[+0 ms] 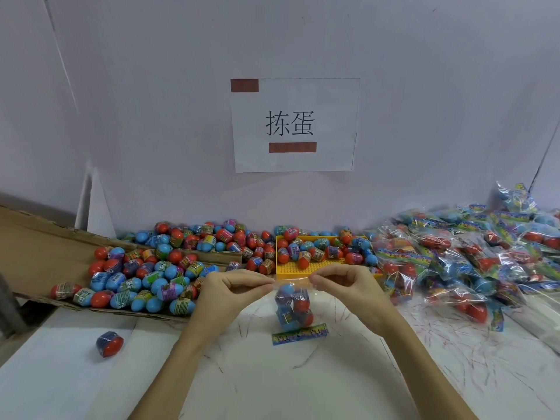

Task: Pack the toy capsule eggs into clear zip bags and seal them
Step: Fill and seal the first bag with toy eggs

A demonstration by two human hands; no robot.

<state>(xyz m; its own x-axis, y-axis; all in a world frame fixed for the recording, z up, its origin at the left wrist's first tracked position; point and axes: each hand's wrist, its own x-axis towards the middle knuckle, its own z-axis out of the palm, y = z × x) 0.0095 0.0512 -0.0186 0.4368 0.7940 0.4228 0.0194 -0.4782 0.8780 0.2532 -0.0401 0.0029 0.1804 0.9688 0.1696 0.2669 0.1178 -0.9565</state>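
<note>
Zip bag [292,307] hangs upright, mouth pinched between left hand [233,286] and right hand [342,283].

eggs in the held bag [292,304]: blue and red halves, dark printed wrap bands.
held bag's bottom strip [300,334]: blue, with yellow, green and pink print.
loose egg pile [145,277]: blue and red shells, bands in green, yellow and purple.
stray egg [109,344]: red shell, dark blue band.
tray [303,266]: bright yellow, dotted with a grid of small holes.
packed bags [472,253]: clear film over red and blue, multicoloured strips.
cardboard [39,250]: plain brown.
table [303,383]: white, scribbled with thin red and dark lines.
sign [294,125]: white sheet, black characters, two brown-red bars.
wall [151,101]: pale grey-lilac.
</note>
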